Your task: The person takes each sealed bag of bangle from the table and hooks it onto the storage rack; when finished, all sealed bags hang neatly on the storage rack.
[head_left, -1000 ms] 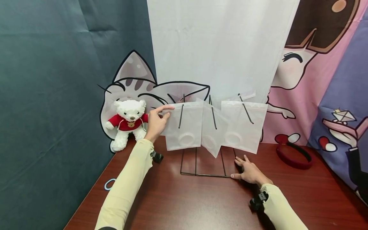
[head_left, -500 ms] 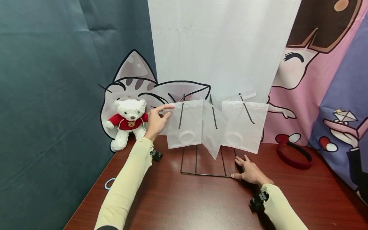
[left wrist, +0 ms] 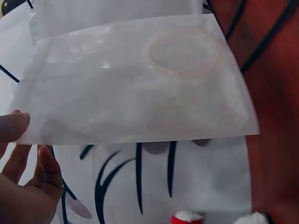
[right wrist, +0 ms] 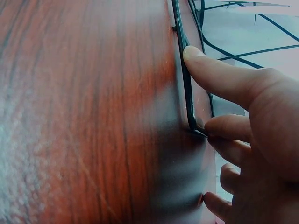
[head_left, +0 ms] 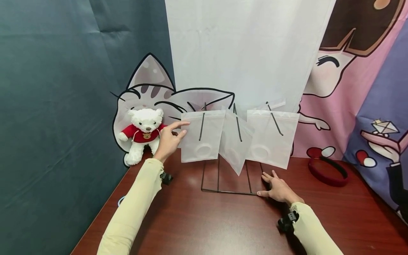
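A black wire display rack [head_left: 227, 192] stands on the table, with frosted zip bags hanging from its hooks. Each of the left bag [head_left: 204, 136] and right bag [head_left: 273, 138] shows a faint ring shape inside; the middle bag [head_left: 237, 145] hangs turned and slanted. My left hand [head_left: 168, 140] touches the left bag's upper left edge with the index finger, the thumb apart from that finger. In the left wrist view this bag [left wrist: 117, 93] spans the picture. With fingers spread, my right hand [head_left: 280, 189] rests at the rack's front right corner, thumb on the bar [right wrist: 188, 88].
A white teddy bear [head_left: 145, 125] in a red top sits behind my left hand. The dark red headband [head_left: 328, 173] lies at the far right. A pale blue ring [head_left: 121, 200] is mostly hidden by my left sleeve. Printed curtains [head_left: 248, 46] rise behind the table [head_left: 207, 226].
My left hand has moved slightly left and down, its index finger reaching less far across the left bag. That bag has shifted a little left. The right hand keeps its place at the rack.
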Available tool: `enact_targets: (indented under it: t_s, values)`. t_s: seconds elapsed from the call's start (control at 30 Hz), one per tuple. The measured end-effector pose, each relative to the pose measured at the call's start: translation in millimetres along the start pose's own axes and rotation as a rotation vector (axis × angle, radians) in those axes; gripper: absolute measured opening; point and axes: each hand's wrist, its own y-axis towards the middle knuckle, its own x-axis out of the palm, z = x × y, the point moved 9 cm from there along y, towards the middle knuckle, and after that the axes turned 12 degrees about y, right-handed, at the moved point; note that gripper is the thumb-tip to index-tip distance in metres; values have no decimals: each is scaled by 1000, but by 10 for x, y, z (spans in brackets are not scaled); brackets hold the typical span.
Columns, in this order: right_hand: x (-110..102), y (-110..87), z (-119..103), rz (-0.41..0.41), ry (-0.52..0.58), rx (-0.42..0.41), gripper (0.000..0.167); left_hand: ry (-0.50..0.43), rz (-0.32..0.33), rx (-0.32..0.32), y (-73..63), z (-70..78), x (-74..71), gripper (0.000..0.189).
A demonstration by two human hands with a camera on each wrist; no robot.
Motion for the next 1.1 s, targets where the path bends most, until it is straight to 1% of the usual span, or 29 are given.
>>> enact_targets:
  t_s: [0.1,0.23,0.4,0.57,0.63,0.73,0.8,0.9,1.0,1.1]
  values:
    - [-4,3,0,-1,-6,-1,91,9,-19,-18,-64,-91,-30,30]
    - [1,4,-5,-2,-10,-3,91,19,-30,-23,-171,-224,-69,31]
    - [0,4,-17,-2,-9,-9,90,36,-71,-47,-354,-449,-74,31]
    - [-31,-6,-29,10,-11,-15,91,96,-148,-70,-541,-669,-2,31]
    - [-32,-2,-28,9,-10,-16,91,123,-191,-77,-628,-747,45,31]
    - [-26,4,-22,4,-10,-15,91,162,-273,-91,-779,-837,145,30]
    - [-21,9,-12,2,-14,-13,92,186,-330,-84,-878,-863,222,29]
    - [-20,6,5,2,-17,-12,92,206,-401,-69,-1003,-857,349,28]
    - [-27,-1,29,4,-17,-9,92,213,-461,-28,-1106,-784,471,28]
    - [-40,-10,47,1,-25,-5,92,231,-509,28,-1196,-670,579,29]
